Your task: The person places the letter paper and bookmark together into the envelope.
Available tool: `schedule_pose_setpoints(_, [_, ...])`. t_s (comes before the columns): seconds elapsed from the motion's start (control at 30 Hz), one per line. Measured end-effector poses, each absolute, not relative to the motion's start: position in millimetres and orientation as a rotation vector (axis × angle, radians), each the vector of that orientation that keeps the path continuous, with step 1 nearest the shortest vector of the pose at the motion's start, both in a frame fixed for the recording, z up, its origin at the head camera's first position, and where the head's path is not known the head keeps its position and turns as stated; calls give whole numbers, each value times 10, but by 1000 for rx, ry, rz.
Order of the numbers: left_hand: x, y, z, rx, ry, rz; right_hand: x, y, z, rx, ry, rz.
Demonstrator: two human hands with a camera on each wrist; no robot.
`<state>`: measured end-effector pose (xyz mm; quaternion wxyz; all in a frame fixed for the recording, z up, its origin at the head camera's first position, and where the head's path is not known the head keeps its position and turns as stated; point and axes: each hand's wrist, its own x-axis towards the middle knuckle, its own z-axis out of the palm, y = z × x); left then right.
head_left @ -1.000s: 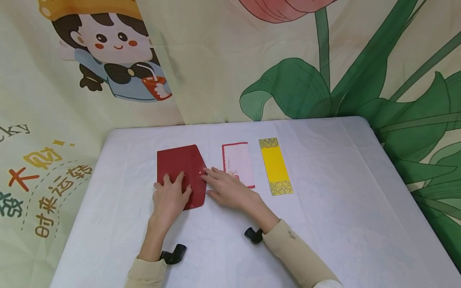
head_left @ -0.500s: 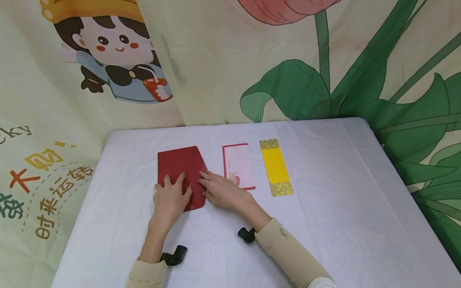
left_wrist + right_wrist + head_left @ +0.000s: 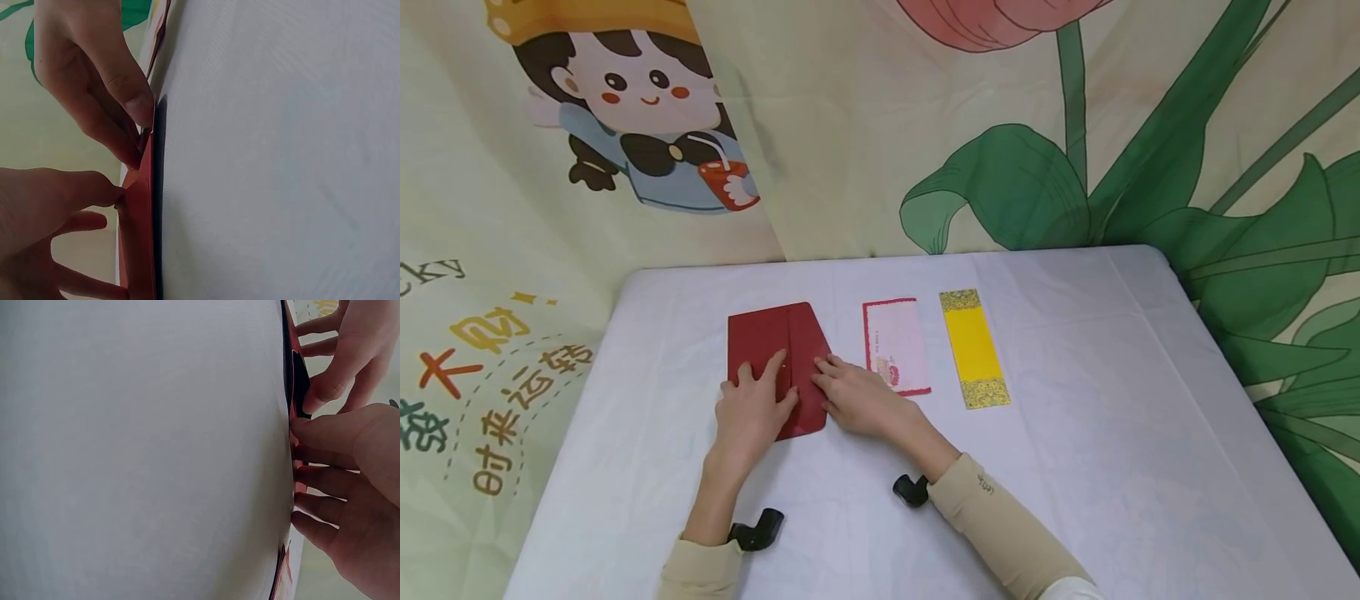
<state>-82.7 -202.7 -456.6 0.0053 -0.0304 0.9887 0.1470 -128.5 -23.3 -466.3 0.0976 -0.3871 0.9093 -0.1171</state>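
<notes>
A red envelope (image 3: 758,333) lies flat on the table with its pointed flap toward the right. My left hand (image 3: 752,412) rests on its body with fingers spread, index and thumb tips along the edge of the pocket. That edge stands up a little, and a dark opening (image 3: 302,384) shows beneath it in the right wrist view. My right hand (image 3: 865,400) presses its extended fingertips on the flap from the right. To the right of the envelope lies a pink card (image 3: 898,333) with a red border, its lower part partly covered by my right hand.
A yellow paper strip (image 3: 973,346) with patterned ends lies right of the card. The table (image 3: 1090,467) has a white cloth. A printed backdrop (image 3: 835,125) hangs behind it. Black wrist cameras (image 3: 760,529) sit at both cuffs.
My right hand has moved slightly left, farther onto the flap. At my left fingertips the pocket edge of the envelope has risen, so its line now shows.
</notes>
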Motion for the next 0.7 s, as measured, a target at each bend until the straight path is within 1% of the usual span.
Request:
schedule_pose_setpoints(0.27, [-813, -2065, -4519, -71, 3050, 543, -1280, -245, -4651, -1118, 2680, -340])
schedule_pose_setpoints(0.7, [-810, -2063, -4534, -9, 3047, 498, -1290, -237, -4657, -1099, 2668, -373])
